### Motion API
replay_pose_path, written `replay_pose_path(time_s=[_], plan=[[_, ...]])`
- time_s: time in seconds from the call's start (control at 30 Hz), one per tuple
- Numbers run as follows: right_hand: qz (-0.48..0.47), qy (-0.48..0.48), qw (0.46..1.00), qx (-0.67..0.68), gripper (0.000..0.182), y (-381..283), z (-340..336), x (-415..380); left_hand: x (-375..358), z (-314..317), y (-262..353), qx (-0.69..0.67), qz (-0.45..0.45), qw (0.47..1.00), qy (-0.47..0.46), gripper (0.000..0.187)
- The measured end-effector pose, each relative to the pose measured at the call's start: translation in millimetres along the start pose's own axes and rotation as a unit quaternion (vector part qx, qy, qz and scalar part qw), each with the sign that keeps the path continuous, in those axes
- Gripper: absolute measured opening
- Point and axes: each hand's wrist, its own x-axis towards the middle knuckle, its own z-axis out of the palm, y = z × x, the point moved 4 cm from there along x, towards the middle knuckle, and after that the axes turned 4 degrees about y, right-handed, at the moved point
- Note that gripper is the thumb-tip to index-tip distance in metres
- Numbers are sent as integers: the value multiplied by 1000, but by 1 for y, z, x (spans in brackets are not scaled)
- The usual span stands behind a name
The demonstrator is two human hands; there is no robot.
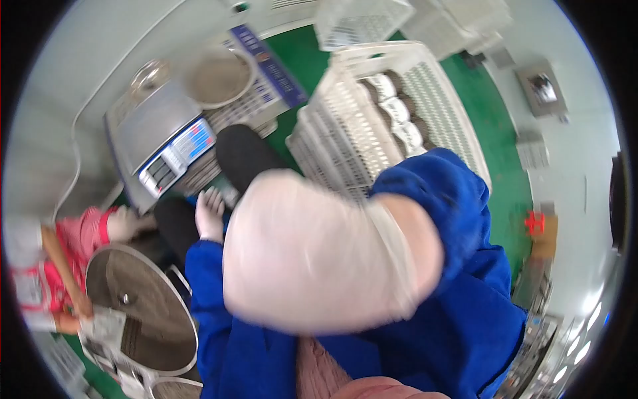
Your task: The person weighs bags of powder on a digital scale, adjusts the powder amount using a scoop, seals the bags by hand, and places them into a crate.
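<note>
Beyond both hands (pixel 316 256), a digital scale (pixel 159 136)

Over there a person (pixel 41 287) in red has both arms by a big pot (pixel 190 324). Across the green floor (pixel 495 126), a box (pixel 533 74) is on the wall (pixel 577 143), something red near cardboard (pixel 546 238).
</note>
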Motion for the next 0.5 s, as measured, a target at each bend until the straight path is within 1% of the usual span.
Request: replay_pose_path(time_s=[0.03,0.07,0.1,0.13,0.17,0.2,0.27,0.3,0.33,0.4,0.47,0.5], plan=[[26,-25,999,8,20,13,20,7,1,-1,-1,-24,-6,1000,12,62],[23,-61,998,10,14,25,42,12,4,0,-3,-49,-10,998,23,61],[21,-96,995,11,18,38,65,17,7,-4,-4,4,52,999,-13,61],[-25,-104,991,79,27,45,93,17,27,-21,-16,-8,57,998,-29,60],[42,-156,982,100,28,54,123,18,46,-38,-28,-20,61,997,-46,59],[106,-211,965,115,30,63,152,17,72,-55,-38,-104,19,993,-47,58],[126,-255,944,165,32,73,213,7,67,-54,-39,-109,-15,994,-12,56],[143,-259,936,194,31,76,242,0,72,-58,-40,-104,-9,994,-12,55],[152,-280,926,203,31,75,253,-1,76,-62,-44,-99,-4,995,-14,53],[171,-207,923,276,30,74,302,-17,28,-33,-15,-59,17,996,64,52],[205,-180,887,373,32,69,336,-30,15,-24,-7,-54,8,995,88,52],[202,-202,871,400,31,69,351,-37,13,-23,-6,-43,7,994,100,52]])
